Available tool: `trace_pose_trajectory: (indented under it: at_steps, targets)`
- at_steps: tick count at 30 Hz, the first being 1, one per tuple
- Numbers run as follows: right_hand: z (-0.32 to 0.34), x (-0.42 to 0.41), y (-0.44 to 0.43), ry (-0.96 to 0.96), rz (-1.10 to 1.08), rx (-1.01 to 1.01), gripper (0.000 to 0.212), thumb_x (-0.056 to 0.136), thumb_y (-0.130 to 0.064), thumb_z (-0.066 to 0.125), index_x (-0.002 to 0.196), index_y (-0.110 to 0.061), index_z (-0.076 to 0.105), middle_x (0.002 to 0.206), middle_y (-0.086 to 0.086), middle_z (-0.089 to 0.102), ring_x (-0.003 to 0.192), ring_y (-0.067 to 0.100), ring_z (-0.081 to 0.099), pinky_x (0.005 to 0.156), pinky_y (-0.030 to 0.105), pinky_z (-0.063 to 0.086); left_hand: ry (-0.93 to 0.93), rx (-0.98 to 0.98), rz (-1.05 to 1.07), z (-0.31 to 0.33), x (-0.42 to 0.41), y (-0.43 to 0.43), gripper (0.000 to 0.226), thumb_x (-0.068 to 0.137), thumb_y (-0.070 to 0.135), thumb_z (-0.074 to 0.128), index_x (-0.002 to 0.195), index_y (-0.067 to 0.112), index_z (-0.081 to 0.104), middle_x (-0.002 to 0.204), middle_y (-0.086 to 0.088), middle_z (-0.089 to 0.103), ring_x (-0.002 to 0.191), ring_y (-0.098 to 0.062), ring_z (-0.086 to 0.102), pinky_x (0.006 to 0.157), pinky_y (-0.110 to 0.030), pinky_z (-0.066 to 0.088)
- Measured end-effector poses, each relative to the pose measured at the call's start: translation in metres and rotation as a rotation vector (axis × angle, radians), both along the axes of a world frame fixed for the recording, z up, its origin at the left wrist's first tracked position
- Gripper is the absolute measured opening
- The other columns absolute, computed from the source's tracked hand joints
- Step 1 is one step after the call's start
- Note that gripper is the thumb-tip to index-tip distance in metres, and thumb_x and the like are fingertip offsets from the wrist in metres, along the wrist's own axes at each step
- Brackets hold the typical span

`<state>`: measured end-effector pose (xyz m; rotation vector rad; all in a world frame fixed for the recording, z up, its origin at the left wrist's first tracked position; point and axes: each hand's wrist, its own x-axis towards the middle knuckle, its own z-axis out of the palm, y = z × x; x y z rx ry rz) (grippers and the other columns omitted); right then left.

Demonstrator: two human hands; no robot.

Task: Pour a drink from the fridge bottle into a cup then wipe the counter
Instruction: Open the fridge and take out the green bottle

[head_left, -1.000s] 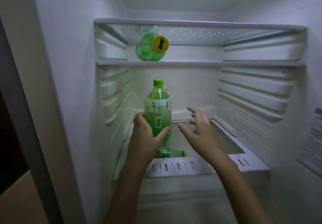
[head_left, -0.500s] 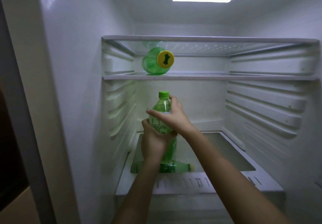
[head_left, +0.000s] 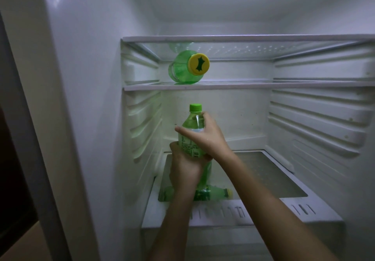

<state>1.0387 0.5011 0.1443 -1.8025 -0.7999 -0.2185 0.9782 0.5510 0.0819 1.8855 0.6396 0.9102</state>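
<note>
Bottle: the green bottle (head_left: 192, 139) stands upright inside the fridge (head_left: 97, 78), between the glass shelf (head_left: 253, 85) above and the lower shelf (head_left: 263, 177) beneath. Its cap (head_left: 195, 107) is on. Whether its base rests on the lower shelf or hangs just above it I cannot tell, since it is hidden.
Left hand: the left hand (head_left: 185, 171) is wrapped round the lower body of the bottle.
Right hand: the right hand (head_left: 208, 137) is curled round the shoulder just under the cap, thumb across the front.
Other bottles: a yellow-capped bottle (head_left: 185, 68) lies on its side on the glass shelf. A third bottle (head_left: 215, 194) lies on the lower shelf, behind the left wrist.
Done: the fridge is open and both hands grip the bottle.
Left: carrying the bottle out, uncapping, pouring, then wiping. No cup, worktop or cloth is in view.
Stage: by my reckoning very early, at the fetching step only.
</note>
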Motion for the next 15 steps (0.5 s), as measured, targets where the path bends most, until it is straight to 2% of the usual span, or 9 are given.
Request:
trace_pose_trajectory:
  at_steps: [3,5,7,8,10,12,15]
  targets:
    - [0.003,-0.002,-0.004,0.017,0.029,-0.028,0.068,0.053,-0.068,0.076,0.103,-0.029,0.051,0.108,-0.004,0.056,0.099,0.012,0.057,0.087,0.041,0.052,0.065,0.026,-0.035,-0.011,-0.006,-0.003,0.091,0.060,0.038,0.092,0.126,0.013,0.034,0.112,-0.001,0.058,0.099,-0.025,0.062,0.068,-0.030,0.043]
    - [0.004,-0.002,-0.008,0.012,0.038,-0.103,0.086,0.048,-0.068,0.078,0.116,-0.027,0.046,0.117,-0.002,0.051,0.105,0.014,0.054,0.093,0.041,0.050,0.106,0.069,-0.030,-0.017,-0.009,-0.002,0.096,0.060,0.038,0.092,0.131,0.013,0.032,0.120,-0.002,0.057,0.107,-0.025,0.061,0.074,-0.032,0.045]
    - [0.003,-0.002,-0.014,0.029,0.049,-0.155,0.109,0.044,-0.068,0.080,0.133,-0.027,0.033,0.127,0.000,0.044,0.114,0.017,0.050,0.099,0.040,0.046,0.112,0.085,-0.039,-0.020,-0.010,0.000,0.097,0.061,0.037,0.092,0.133,0.014,0.031,0.122,-0.003,0.058,0.110,-0.025,0.061,0.078,-0.034,0.048]
    - [-0.001,-0.002,-0.018,0.061,0.061,-0.148,0.113,0.044,-0.066,0.082,0.136,-0.028,0.028,0.129,0.000,0.044,0.115,0.017,0.050,0.099,0.038,0.046,0.110,0.076,-0.050,-0.020,-0.010,0.001,0.096,0.062,0.038,0.091,0.133,0.014,0.031,0.122,-0.002,0.058,0.109,-0.026,0.061,0.079,-0.034,0.048]
    - [-0.009,-0.006,-0.026,0.139,0.104,-0.108,0.105,0.054,-0.057,0.083,0.137,-0.025,0.026,0.122,-0.004,0.052,0.111,0.013,0.056,0.092,0.030,0.049,0.086,0.046,-0.072,-0.019,-0.012,0.001,0.093,0.064,0.044,0.088,0.133,0.016,0.031,0.121,-0.002,0.059,0.107,-0.025,0.062,0.078,-0.034,0.049]
    - [-0.014,-0.010,-0.033,0.233,0.166,-0.069,0.089,0.068,-0.055,0.075,0.137,-0.023,0.028,0.118,-0.008,0.055,0.106,0.007,0.057,0.087,0.023,0.048,-0.008,0.002,-0.094,-0.013,-0.016,0.001,0.095,0.067,0.051,0.085,0.137,0.018,0.029,0.123,-0.002,0.058,0.108,-0.024,0.062,0.077,-0.032,0.049]
    - [-0.018,-0.001,-0.045,0.418,0.108,0.090,0.070,0.086,-0.062,0.048,0.141,-0.021,0.035,0.135,0.005,0.050,0.120,0.017,0.049,0.103,0.039,0.040,-0.169,0.043,-0.089,0.011,-0.016,0.005,0.102,0.068,0.057,0.081,0.146,0.019,0.026,0.141,-0.002,0.049,0.124,-0.022,0.053,0.093,-0.032,0.046]
